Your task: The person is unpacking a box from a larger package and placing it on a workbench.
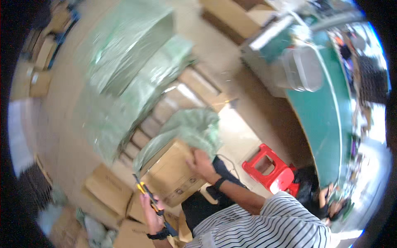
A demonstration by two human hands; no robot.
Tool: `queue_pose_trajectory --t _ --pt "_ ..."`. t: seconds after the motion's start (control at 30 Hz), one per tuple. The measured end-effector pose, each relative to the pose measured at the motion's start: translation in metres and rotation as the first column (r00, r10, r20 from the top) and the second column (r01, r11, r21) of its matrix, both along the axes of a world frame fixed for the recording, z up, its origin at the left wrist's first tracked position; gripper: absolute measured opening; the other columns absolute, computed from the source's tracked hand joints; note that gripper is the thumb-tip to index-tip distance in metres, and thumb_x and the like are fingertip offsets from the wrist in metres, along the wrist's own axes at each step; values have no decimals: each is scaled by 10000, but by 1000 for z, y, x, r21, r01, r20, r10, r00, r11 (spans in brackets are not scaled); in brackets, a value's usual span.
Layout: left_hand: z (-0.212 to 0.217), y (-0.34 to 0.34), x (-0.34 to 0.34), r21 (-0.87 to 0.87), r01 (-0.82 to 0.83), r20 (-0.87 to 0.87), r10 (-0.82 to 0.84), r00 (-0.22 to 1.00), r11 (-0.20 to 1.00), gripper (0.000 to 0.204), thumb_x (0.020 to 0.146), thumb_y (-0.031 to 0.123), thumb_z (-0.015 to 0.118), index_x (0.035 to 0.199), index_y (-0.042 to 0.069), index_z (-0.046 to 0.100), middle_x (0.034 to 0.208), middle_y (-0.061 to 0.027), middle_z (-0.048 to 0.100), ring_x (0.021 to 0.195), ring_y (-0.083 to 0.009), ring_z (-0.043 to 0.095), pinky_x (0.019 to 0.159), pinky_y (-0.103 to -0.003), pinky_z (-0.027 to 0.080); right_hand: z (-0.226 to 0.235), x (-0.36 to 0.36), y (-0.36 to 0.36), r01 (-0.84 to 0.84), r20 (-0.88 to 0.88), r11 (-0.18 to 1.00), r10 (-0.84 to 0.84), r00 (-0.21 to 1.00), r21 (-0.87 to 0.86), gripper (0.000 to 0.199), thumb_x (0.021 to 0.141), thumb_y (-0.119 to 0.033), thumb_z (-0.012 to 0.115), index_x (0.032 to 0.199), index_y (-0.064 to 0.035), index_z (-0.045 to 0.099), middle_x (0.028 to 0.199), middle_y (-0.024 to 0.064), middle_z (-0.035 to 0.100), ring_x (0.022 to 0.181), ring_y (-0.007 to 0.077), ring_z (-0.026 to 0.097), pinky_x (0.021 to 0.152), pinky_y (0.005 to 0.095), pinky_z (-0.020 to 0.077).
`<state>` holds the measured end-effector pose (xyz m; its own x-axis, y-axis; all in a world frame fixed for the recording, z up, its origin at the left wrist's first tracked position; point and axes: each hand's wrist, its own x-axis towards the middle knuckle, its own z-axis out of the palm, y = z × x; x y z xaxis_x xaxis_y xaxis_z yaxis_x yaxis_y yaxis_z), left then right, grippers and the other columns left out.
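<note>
A closed brown cardboard box (169, 171) leans tilted in front of my dark-trousered legs, with printed marks on its lower part. My right hand (202, 165) grips its right edge, fingers lying over the face. At the box's lower left corner, my left hand (152, 208) is closed around a slim yellow-and-black box cutter (145, 190). Its dark narrow end points up and away from me; motion blur hides the finer detail. Crumpled green plastic film (196, 122) bunches behind the box.
Packed cartons (178, 99) under green plastic sheeting (132, 53) stand ahead. More cartons (109, 188) lie at lower left. A red plastic stool (269, 169) stands at right, beside a green-topped workbench (318, 120) bearing a clear plastic tub (304, 68). Another person (333, 204) is at far right.
</note>
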<state>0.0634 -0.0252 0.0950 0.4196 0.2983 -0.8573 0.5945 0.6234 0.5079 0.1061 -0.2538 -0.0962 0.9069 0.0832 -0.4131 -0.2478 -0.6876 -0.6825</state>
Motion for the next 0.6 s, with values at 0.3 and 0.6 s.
queue_pose_trajectory --t 0.3,0.6 --pt "-43 -231 87 -170 596 319 -529 787 785 424 1058 136 489 1455 73 353 1112 -65 607 867 -108 565 697 -253 498 170 -36 -119 556 -490 738 -347 799 384 420 1073 -354 528 1339 -28 526 1182 175 643 1106 260 648 971 381 502" --pt "-27 -335 64 15 908 581 -743 333 419 556 1096 256 498 1553 14 294 1493 -187 516 1399 -232 471 1152 -358 366 157 -60 -259 840 -152 511 -830 537 180 219 1077 -228 513 1150 -27 560 972 77 637 868 131 630 737 315 526"
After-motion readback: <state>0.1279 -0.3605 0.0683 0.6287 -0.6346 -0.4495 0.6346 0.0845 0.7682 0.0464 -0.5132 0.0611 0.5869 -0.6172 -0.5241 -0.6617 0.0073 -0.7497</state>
